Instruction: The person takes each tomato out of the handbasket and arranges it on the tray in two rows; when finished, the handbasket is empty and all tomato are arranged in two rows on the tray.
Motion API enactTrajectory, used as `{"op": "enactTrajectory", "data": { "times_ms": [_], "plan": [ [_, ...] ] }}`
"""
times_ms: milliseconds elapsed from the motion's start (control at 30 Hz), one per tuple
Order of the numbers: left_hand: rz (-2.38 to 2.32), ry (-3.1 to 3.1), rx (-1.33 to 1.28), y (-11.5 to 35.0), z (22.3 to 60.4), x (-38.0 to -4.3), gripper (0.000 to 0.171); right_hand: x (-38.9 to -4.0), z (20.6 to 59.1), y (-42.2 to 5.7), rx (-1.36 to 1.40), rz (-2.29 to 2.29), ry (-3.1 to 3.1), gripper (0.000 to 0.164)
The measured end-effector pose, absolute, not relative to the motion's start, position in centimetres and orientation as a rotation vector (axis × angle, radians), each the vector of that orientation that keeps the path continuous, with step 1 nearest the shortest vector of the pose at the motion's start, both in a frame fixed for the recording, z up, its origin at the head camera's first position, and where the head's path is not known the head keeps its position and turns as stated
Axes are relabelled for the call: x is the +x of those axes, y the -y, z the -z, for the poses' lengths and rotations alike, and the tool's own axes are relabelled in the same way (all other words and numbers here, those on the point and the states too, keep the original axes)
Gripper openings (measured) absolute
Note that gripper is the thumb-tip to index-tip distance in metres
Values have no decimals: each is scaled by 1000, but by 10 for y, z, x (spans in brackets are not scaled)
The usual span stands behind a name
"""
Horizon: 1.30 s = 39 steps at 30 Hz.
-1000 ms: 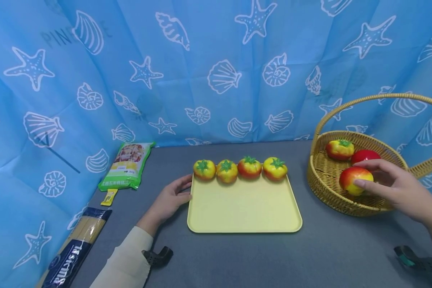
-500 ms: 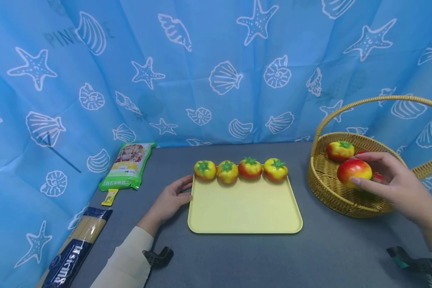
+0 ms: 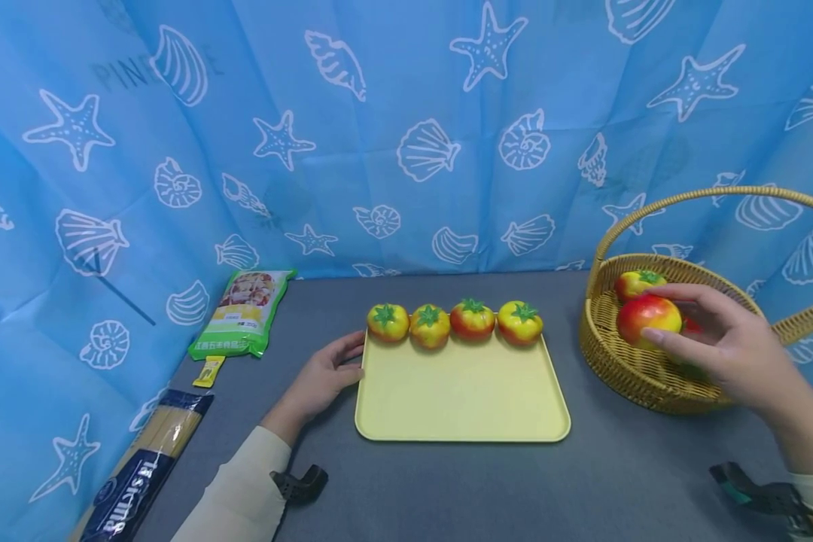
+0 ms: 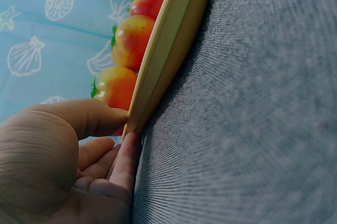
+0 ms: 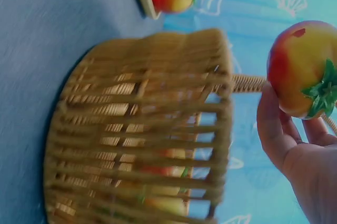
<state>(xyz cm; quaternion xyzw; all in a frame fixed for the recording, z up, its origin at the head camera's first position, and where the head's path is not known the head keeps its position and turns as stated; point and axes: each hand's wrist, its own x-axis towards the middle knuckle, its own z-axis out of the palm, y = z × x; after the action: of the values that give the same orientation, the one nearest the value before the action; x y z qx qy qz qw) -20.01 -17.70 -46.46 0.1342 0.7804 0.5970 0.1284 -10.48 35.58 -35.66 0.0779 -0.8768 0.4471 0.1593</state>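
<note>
My right hand (image 3: 738, 346) holds a red-and-yellow tomato (image 3: 649, 320) between thumb and fingertips, over the wicker basket (image 3: 616, 376). In the right wrist view this tomato (image 5: 297, 71) shows its green leafy top, clear of the basket's rim. Another tomato (image 3: 633, 284) lies at the back of the basket, and red fruit beside it is mostly hidden by the hand. My left hand (image 3: 321, 376) rests at the left edge of the pale yellow tray (image 3: 461, 399), thumb and fingertips touching the rim (image 4: 158, 61). Several tomatoes (image 3: 472, 320) line the tray's far edge.
On the left lie a green-and-white food bag (image 3: 244, 312), a small yellow packet (image 3: 208, 372) and a long pack of noodles (image 3: 145, 467). The basket's tall handle (image 3: 718, 192) arches over its opening. A blue shell-patterned curtain (image 3: 379, 150) hangs behind the grey table (image 3: 447, 489).
My right hand has lifted the tomato inside the basket and carried it left and slightly upward. The left hand stays at the tray's edge.
</note>
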Motion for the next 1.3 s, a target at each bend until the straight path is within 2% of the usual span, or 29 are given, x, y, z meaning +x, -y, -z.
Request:
{"op": "enactTrajectory", "data": {
  "times_ms": [500, 767, 967, 1300],
  "plan": [
    [-1736, -2281, 388, 179, 467, -200, 71, -112, 346, -323, 509, -1381, 2540, 57],
    [-1729, -2285, 386, 178, 467, -200, 71, -116, 345, -301, 602, -1390, 2575, 67],
    [-1729, -2293, 385, 177, 464, -199, 71, -120, 346, -281, 661, -1298, 2606, 66],
    [-1728, -2292, 387, 177, 463, -200, 71, -133, 350, -245, 765, -1377, 2592, 52]
  ]
}}
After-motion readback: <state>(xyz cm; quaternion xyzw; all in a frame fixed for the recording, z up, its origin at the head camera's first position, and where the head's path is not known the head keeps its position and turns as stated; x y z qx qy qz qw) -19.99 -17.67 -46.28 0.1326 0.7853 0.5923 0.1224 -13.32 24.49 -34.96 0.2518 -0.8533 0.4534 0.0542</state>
